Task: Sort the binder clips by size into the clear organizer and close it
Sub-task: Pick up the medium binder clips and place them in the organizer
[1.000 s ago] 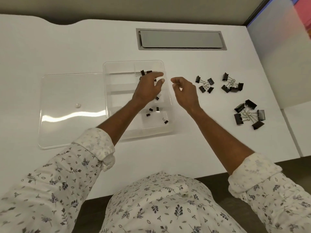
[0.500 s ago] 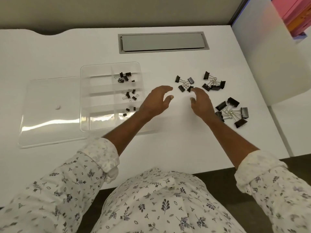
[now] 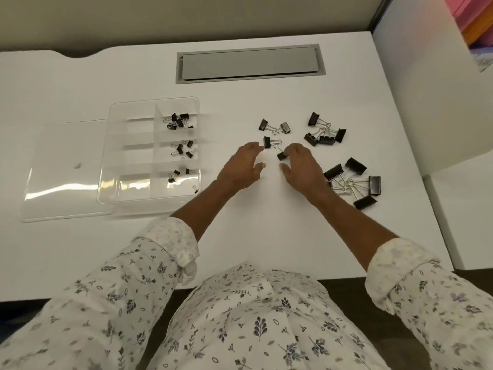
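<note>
Left hand: the left hand is low over the desk, fingers spread and holding nothing, its fingertips touching a black clip at the near side of the middle pile.
Right hand: the right hand is also spread and not yet holding anything; its fingertips touch a second clip, without closing round it.
Middle pile: two more clips of about this size lie just beyond the hands.
Other piles: a slightly bigger group lies far right, and the largest clips near right, partly behind the right wrist.
Organizer: the clear organizer stands open at left, three right-hand compartments each holding small clips; the left column looks bare.
Lid: the lid lies flat just left of it.
Step in hand: probably picking up the mid-sized clips.
Doing it well: the wire handles seem crossed, so pinch each black body, lift them apart, and put both in one empty compartment, not in with the smaller ones.
</note>
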The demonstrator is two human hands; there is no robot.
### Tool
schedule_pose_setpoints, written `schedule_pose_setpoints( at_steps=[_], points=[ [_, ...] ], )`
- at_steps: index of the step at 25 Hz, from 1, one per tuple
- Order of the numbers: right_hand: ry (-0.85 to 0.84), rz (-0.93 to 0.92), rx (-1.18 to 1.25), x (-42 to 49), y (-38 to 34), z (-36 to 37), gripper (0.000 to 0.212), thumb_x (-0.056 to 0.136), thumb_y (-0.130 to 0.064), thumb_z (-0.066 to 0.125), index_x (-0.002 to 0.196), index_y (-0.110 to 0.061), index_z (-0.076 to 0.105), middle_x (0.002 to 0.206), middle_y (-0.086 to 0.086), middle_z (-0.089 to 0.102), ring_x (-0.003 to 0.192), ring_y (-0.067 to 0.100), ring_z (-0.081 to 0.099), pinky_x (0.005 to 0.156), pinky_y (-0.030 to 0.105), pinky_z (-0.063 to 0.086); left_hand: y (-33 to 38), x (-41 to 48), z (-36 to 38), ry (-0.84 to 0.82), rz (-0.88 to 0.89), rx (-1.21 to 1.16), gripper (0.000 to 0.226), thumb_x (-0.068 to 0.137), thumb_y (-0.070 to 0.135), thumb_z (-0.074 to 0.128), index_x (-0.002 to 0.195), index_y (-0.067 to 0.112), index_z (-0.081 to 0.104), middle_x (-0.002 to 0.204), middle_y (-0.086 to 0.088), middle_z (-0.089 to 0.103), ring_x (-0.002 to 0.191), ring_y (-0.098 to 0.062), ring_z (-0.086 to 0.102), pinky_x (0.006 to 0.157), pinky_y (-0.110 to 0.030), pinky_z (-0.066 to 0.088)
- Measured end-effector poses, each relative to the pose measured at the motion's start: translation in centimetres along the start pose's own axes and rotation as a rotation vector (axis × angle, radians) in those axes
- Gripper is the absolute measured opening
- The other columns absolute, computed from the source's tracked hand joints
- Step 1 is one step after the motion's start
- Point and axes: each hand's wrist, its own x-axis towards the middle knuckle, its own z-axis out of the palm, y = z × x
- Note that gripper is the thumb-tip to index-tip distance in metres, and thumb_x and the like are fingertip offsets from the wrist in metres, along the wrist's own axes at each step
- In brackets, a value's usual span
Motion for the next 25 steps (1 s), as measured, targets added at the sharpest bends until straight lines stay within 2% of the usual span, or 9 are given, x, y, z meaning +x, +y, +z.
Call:
schedule_pose_setpoints(
  at_steps=[4, 7, 10, 14, 16, 18, 20, 22, 25],
  points=[
    [0.021, 0.010, 0.029, -2.0, 0.2, 0.3, 0.037, 0.094, -0.037, 0.065, 0.117, -0.010, 0.055, 0.115, 0.007, 0.060, 0.111, 0.028, 0.053, 0.073, 0.039, 0.051, 0.7, 2.5, 0.6, -0.027, 0.028, 0.158, 0.057, 0.101, 0.019, 0.056, 0.154, 0.009, 0.038, 0.167, -0.005, 0.024, 0.155, -0.023, 0.021, 0.119, -0.044, 0.035],
    [0.059, -0.021, 0.015, -2.8, 0.2, 0.3, 0.026, 0.094, -0.033, 0.065, 0.104, -0.011, 0.055, 0.102, 0.005, 0.061, 0.101, 0.026, 0.053, 0.063, 0.038, 0.050, 0.6, 4.2, 1.0, -0.038, 0.054, 0.228, 0.055, 0.099, 0.014, 0.055, 0.152, 0.008, 0.041, 0.168, -0.004, 0.023, 0.157, -0.023, 0.017, 0.116, -0.044, 0.037],
    [0.081, -0.008, 0.037, -2.9, 0.4, 0.4, 0.013, 0.096, -0.023, 0.059, 0.097, -0.011, 0.055, 0.096, 0.004, 0.060, 0.095, 0.026, 0.053, 0.061, 0.037, 0.046, 0.4, 4.9, 1.2, 0.013, 0.063, 0.191, 0.038, 0.098, 0.013, 0.055, 0.136, 0.011, 0.054, 0.155, -0.002, 0.043, 0.150, -0.023, 0.034, 0.097, -0.038, 0.047],
    [0.130, 0.042, 0.232, -2.5, 0.9, 0.5, 0.011, 0.092, -0.020, 0.061, 0.098, -0.012, 0.057, 0.091, 0.003, 0.063, 0.086, 0.024, 0.056, 0.072, 0.041, 0.050, -0.1, 3.9, 1.1, 0.135, 0.013, 0.166, 0.019, 0.096, 0.022, 0.059, 0.114, 0.017, 0.065, 0.119, 0.003, 0.062, 0.113, -0.019, 0.059, 0.077, -0.033, 0.048],
    [0.139, 0.196, 0.502, -1.9, 0.5, 0.4, 0.012, 0.089, -0.020, 0.066, 0.098, -0.012, 0.064, 0.092, 0.000, 0.069, 0.086, 0.019, 0.064, 0.078, 0.034, 0.054, -0.9, 2.9, 1.3, 0.206, -0.034, 0.048, 0.019, 0.092, 0.028, 0.064, 0.109, 0.020, 0.067, 0.111, 0.006, 0.065, 0.103, -0.016, 0.062, 0.080, -0.035, 0.052],
    [0.060, 0.549, 1.034, -1.0, -0.1, -0.3, 0.009, 0.089, -0.017, 0.068, 0.096, -0.012, 0.069, 0.094, 0.000, 0.073, 0.092, 0.020, 0.069, 0.085, 0.031, 0.058, -1.1, 1.8, 1.1, 0.331, -0.118, -0.235, 0.019, 0.091, 0.033, 0.069, 0.105, 0.019, 0.070, 0.102, 0.009, 0.071, 0.095, -0.008, 0.066, 0.083, -0.028, 0.055],
    [-0.082, 0.771, 1.579, -0.5, -0.8, -1.0, 0.009, 0.093, -0.010, 0.066, 0.101, -0.005, 0.067, 0.100, 0.012, 0.070, 0.097, 0.027, 0.068, 0.088, 0.034, 0.060, -1.0, 0.8, 0.2, 0.438, -0.181, -0.448, 0.020, 0.093, 0.033, 0.071, 0.103, 0.016, 0.074, 0.094, 0.010, 0.074, 0.087, 0.003, 0.068, 0.083, -0.020, 0.055],
    [-0.161, 0.808, 1.779, -0.2, -1.8, -1.6, 0.015, 0.094, -0.007, 0.065, 0.106, 0.001, 0.065, 0.105, 0.019, 0.067, 0.100, 0.032, 0.067, 0.092, 0.035, 0.060, -1.1, -0.1, -1.1, 0.476, -0.214, -0.556, 0.023, 0.094, 0.035, 0.070, 0.103, 0.014, 0.076, 0.090, 0.007, 0.076, 0.085, 0.000, 0.071, 0.086, -0.022, 0.057],
    [-0.261, 0.738, 1.853, 0.7, -4.8, -2.9, 0.013, 0.093, -0.006, 0.065, 0.103, 0.003, 0.067, 0.103, 0.019, 0.069, 0.102, 0.035, 0.068, 0.102, 0.039, 0.054, -2.2, -1.5, -3.4, 0.490, -0.293, -0.784, 0.030, 0.093, 0.040, 0.071, 0.106, 0.014, 0.076, 0.091, -0.003, 0.078, 0.090, -0.014, 0.074, 0.090, -0.032, 0.060]
  ],
)
